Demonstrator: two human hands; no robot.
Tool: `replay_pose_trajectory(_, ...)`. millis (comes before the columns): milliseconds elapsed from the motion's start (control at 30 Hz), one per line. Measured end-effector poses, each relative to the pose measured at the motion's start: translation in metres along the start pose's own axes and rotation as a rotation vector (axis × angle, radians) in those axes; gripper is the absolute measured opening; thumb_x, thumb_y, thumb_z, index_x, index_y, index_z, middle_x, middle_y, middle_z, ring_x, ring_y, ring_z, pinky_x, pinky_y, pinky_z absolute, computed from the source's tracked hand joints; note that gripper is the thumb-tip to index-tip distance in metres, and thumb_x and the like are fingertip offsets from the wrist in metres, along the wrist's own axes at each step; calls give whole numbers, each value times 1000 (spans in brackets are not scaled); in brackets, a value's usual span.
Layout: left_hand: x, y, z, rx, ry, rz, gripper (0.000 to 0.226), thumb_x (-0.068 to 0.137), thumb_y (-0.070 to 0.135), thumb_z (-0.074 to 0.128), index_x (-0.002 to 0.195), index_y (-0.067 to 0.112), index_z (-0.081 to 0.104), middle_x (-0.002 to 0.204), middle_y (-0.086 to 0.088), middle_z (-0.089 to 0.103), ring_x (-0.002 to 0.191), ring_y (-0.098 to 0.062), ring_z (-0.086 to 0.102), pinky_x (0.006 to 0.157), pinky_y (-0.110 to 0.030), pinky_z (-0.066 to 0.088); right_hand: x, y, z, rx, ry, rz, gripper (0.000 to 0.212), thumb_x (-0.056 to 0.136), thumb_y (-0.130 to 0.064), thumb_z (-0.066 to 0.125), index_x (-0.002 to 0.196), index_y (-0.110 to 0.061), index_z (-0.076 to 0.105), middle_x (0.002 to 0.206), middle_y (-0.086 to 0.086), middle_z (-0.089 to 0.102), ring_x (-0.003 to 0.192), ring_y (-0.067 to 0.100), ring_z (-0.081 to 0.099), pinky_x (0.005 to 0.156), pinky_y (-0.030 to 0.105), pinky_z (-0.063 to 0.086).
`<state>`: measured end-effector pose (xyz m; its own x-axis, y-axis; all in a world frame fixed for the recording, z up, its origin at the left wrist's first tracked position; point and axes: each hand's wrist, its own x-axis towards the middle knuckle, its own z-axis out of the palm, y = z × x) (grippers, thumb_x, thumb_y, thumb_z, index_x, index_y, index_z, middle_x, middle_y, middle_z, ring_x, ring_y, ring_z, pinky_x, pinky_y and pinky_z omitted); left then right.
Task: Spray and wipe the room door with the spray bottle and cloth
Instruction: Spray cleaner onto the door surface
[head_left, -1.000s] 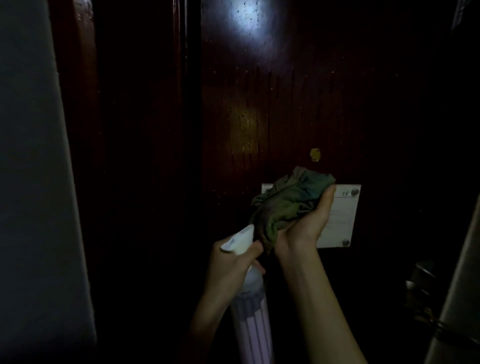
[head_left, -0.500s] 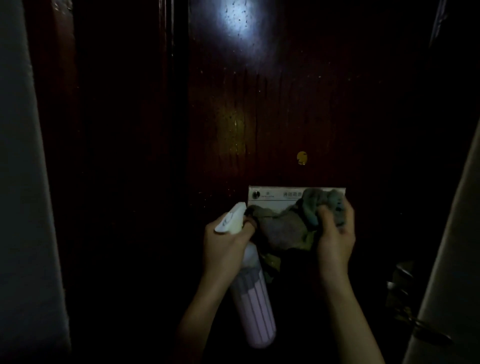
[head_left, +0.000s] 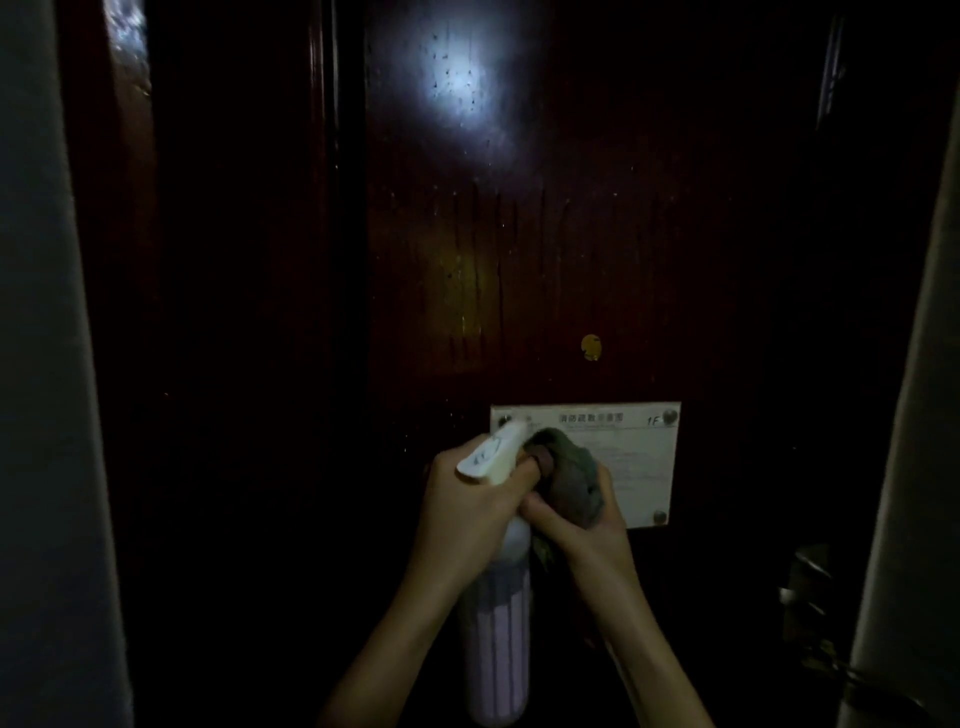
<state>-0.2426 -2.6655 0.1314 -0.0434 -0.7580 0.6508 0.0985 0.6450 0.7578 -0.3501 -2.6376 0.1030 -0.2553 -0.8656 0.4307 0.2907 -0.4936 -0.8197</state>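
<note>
1. One door (head_left: 519, 270): droplets on its upper panel; left unwiped, they may dry as streaks.
2. One notice plate (head_left: 641, 462), fixed to the door: spray could wet it.
3. One spray bottle (head_left: 498, 654), before the door: left grip (head_left: 462, 506) curled round its neck.
4. One cloth (head_left: 571, 483), over the plate: bunched in the right grip (head_left: 589, 527); may snag the nozzle.

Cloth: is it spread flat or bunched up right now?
Bunched. The cloth is a wad gripped in the right hand, in front of the white sign.
</note>
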Motion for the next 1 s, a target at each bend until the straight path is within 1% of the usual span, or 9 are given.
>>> replay_pose_trajectory(100, 0, 2, -4, -28, -17, -54, 23, 82, 10, 76, 81, 33, 71, 79, 19, 74, 82, -1, 70, 72, -15, 51, -1, 8, -4, 37, 109, 63, 46, 79, 4, 71, 118, -19, 62, 104, 11, 76, 96, 26, 74, 73, 33, 60)
replay_pose_trajectory(200, 8, 9, -16, -67, 116, -51, 15, 83, 20, 76, 75, 32, 72, 88, 1, 76, 80, -26, 70, 76, -35, 55, 4, 4, -8, -91, 252, 14, 50, 74, 5, 77, 111, -25, 64, 106, 7, 74, 100, 25, 69, 91, 39, 54)
replay_pose_trajectory(267, 18, 22, -26, -113, 249, -32, 14, 83, 18, 74, 89, 31, 73, 86, -4, 76, 80, -29, 70, 75, -39, 58, 7, -12, -9, -180, 296, 16, 54, 74, 8, 77, 116, -21, 58, 115, 8, 67, 103, 21, 60, 98, 29, 44)
replay_pose_trajectory(400, 42, 59, -39, -69, 341, 89, 5, 82, 20, 74, 82, 24, 71, 62, 4, 71, 61, -12, 68, 53, -20, 53, 11, -42, -13, -211, 274, -33, 54, 77, 22, 65, 124, -1, 51, 115, 14, 58, 81, 11, 53, 69, 7, 48)
replay_pose_trajectory(533, 78, 88, -44, 9, 304, 147, 12, 83, 27, 74, 71, 30, 70, 72, -2, 73, 71, -22, 71, 72, -48, 60, 28, -66, -10, -297, 284, -184, 59, 69, 17, 76, 112, -17, 54, 99, -6, 65, 77, -11, 55, 73, -4, 35)
replay_pose_trajectory(733, 117, 113, -43, 119, 286, 187, 11, 86, 33, 71, 75, 32, 69, 64, -10, 72, 62, -25, 72, 72, -48, 60, 42, -105, -16, -319, 217, -282, 59, 66, 7, 83, 112, -20, 56, 101, -13, 63, 88, -9, 53, 99, 27, 38)
replay_pose_trajectory(800, 123, 111, -44, 121, 308, 189, 14, 86, 32, 72, 72, 31, 68, 65, -10, 72, 63, -26, 72, 71, -50, 60, 43, -112, -21, -329, 205, -306, 61, 68, 10, 81, 117, -16, 56, 104, -9, 64, 89, -8, 53, 102, 29, 39)
replay_pose_trajectory(900, 128, 106, -45, 64, 298, 147, 19, 85, 33, 73, 103, 27, 72, 70, -7, 74, 67, -21, 72, 71, -47, 61, 43, -119, -26, -322, 205, -300, 65, 70, 19, 74, 126, -6, 51, 105, -1, 60, 84, -4, 52, 98, 26, 36)
replay_pose_trajectory(1000, 131, 99, -46, 58, 251, 124, 20, 86, 29, 72, 104, 22, 73, 64, -12, 71, 61, -24, 71, 65, -41, 61, 41, -119, -33, -311, 208, -297, 66, 68, 18, 77, 123, -9, 53, 99, -11, 62, 80, -10, 59, 94, 24, 40)
